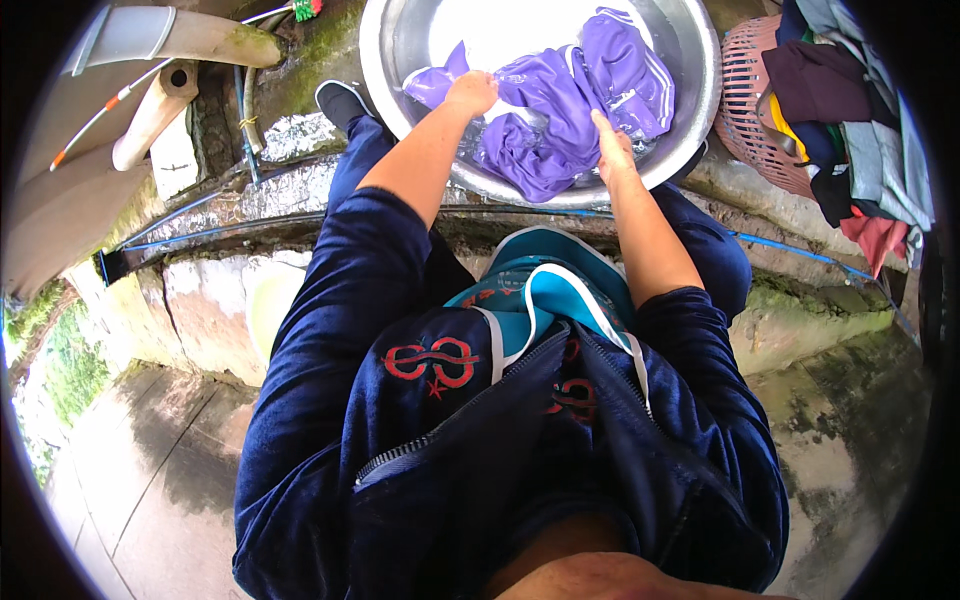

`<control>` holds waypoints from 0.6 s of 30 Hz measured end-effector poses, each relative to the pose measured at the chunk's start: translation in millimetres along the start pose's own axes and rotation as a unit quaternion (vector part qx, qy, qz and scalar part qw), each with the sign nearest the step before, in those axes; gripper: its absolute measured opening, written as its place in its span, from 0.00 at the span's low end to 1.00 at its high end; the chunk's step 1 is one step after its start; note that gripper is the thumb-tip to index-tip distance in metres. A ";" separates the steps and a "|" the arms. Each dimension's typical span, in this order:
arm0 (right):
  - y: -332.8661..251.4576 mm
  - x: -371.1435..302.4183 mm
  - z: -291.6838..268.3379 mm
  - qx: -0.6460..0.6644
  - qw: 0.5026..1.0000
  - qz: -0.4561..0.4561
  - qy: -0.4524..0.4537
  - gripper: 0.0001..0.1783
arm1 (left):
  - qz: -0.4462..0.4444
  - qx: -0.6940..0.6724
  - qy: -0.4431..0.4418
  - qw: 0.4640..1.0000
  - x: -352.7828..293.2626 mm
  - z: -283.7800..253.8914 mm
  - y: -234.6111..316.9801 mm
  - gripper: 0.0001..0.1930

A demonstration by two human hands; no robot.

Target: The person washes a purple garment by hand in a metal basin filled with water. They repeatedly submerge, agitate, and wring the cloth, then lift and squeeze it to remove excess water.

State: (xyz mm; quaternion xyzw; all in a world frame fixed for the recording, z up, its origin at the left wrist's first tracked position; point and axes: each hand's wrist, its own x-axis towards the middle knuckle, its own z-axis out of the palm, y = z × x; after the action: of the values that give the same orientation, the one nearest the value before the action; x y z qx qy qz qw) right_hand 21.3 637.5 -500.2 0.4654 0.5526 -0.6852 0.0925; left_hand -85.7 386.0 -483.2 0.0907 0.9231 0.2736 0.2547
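Observation:
A wet purple garment (545, 120) with white stripes lies bunched in a wide metal basin (708, 70) in front of me. My left hand (472, 93) is closed on a fold of it near the basin's left side. At the garment's right edge, my right hand (612, 148) grips the cloth, thumb on top and the other fingers hidden beneath. Water shows around the cloth, and bright glare covers the far part of the basin. Both forearms are bare below pushed-up dark blue sleeves.
To the right, a pink slatted basket (745, 120) is heaped with dark, grey and red clothes (815, 90). Pale pipes (165, 110) and a thin red-and-white stick (110, 108) are at the left. A blue hose (800, 250) runs along the concrete ledge.

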 end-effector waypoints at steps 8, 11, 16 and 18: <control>10.8 -16.9 -5.1 -0.129 0.984 0.005 -0.124 0.42 | -0.181 -0.130 -0.047 0.974 36.0 58.0 -44.4 0.18; 16.7 -12.0 -12.6 -0.065 0.992 0.008 -0.109 0.41 | -0.126 -0.141 -0.044 0.981 33.1 61.5 -44.7 0.15; 28.4 5.7 -26.3 -0.035 0.995 0.019 -0.091 0.39 | -0.164 -0.284 -0.011 0.945 13.8 31.6 9.2 0.14; 30.4 15.3 -24.6 -0.122 0.990 -0.060 -0.050 0.38 | -0.103 -0.415 0.019 0.904 7.2 8.5 44.7 0.17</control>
State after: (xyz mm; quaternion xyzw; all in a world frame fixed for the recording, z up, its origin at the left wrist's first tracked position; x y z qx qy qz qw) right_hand 45.5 652.9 -530.8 0.3819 0.6536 -0.6395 0.1341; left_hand -86.1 429.3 -467.7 -0.1235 0.7348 0.6059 0.2786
